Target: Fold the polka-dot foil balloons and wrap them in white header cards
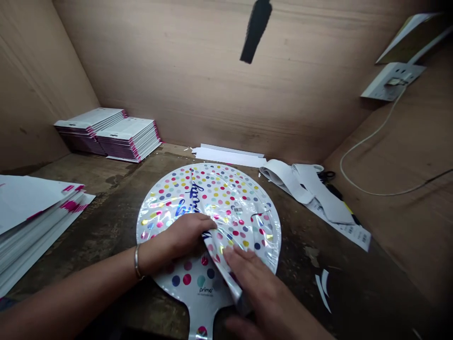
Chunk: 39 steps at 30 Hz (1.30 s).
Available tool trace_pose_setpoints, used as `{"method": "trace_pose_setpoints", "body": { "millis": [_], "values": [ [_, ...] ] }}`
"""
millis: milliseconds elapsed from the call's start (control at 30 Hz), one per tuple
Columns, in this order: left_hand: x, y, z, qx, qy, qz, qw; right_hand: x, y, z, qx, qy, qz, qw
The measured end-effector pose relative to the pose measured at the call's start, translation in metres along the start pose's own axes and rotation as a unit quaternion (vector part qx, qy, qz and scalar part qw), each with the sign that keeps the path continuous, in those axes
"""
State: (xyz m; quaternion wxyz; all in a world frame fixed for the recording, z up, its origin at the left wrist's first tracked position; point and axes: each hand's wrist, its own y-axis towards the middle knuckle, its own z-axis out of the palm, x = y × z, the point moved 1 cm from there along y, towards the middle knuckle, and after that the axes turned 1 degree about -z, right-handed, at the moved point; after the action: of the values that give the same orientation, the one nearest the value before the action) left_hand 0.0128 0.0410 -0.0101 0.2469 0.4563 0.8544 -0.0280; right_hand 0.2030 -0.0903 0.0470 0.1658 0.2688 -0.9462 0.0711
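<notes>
A flat, uninflated foil balloon (219, 189) with coloured polka dots and blue script lies on the dark worktop, its tail pointing toward me. Part of its sheet is folded over, and the fold's edge runs slantwise between my hands. My left hand (187, 231), with a bangle at the wrist, has its fingers curled on the folded edge near the balloon's middle. Just right of the fold, my right hand (251, 278) lies with fingers stretched out over the foil. Its thumb is blurred near the lower edge.
Two stacks of white and pink packets (130, 134) stand at the back left, and a larger stack (38, 222) sits at the near left. White paper strips (230, 155) lie along the back wall. A label roll (290, 182) and scissors (327, 175) are at right, below a cabled socket (392, 82).
</notes>
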Motion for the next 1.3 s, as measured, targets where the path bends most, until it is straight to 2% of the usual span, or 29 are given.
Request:
{"method": "trace_pose_setpoints", "body": {
  "millis": [67, 133, 200, 267, 400, 467, 600, 767, 867, 967, 1200, 1300],
  "values": [
    [0.002, -0.016, -0.004, -0.021, -0.072, -0.033, 0.997, -0.018, -0.008, -0.007, -0.010, -0.010, -0.022, 1.000],
    [0.003, -0.035, -0.008, -0.031, -0.140, -0.061, 0.988, -0.045, -0.014, -0.005, -0.043, -0.025, -0.006, 0.999],
    [0.002, -0.053, -0.011, -0.027, -0.163, -0.063, 0.984, -0.070, -0.014, 0.002, -0.081, -0.022, 0.013, 0.996],
    [0.000, -0.068, -0.011, -0.036, -0.167, -0.054, 0.984, -0.085, -0.012, 0.011, -0.094, 0.005, 0.016, 0.995],
    [-0.001, -0.085, -0.009, -0.060, -0.179, -0.050, 0.981, -0.087, -0.005, 0.021, -0.051, 0.064, -0.002, 0.997],
    [0.000, -0.090, -0.010, -0.044, -0.178, -0.039, 0.982, -0.083, -0.003, 0.021, -0.044, 0.078, -0.002, 0.996],
    [0.006, -0.091, -0.016, 0.002, -0.139, -0.039, 0.990, -0.079, 0.003, 0.017, -0.075, 0.105, 0.024, 0.991],
    [0.020, -0.083, -0.019, -0.067, -0.058, -0.128, 0.988, -0.084, 0.016, 0.012, -0.090, 0.173, 0.131, 0.972],
    [0.025, -0.073, -0.018, -0.117, -0.022, -0.222, 0.968, -0.094, 0.029, 0.013, -0.114, 0.193, 0.214, 0.951],
    [0.027, -0.064, -0.018, -0.142, -0.003, -0.290, 0.946, -0.103, 0.043, 0.016, -0.138, 0.151, 0.274, 0.940],
    [0.027, -0.061, -0.011, -0.174, -0.009, -0.317, 0.932, -0.103, 0.067, 0.013, -0.108, 0.036, 0.330, 0.937],
    [0.027, -0.063, -0.009, -0.202, -0.031, -0.327, 0.923, -0.103, 0.073, 0.010, -0.103, -0.034, 0.332, 0.937]
  ]
}}
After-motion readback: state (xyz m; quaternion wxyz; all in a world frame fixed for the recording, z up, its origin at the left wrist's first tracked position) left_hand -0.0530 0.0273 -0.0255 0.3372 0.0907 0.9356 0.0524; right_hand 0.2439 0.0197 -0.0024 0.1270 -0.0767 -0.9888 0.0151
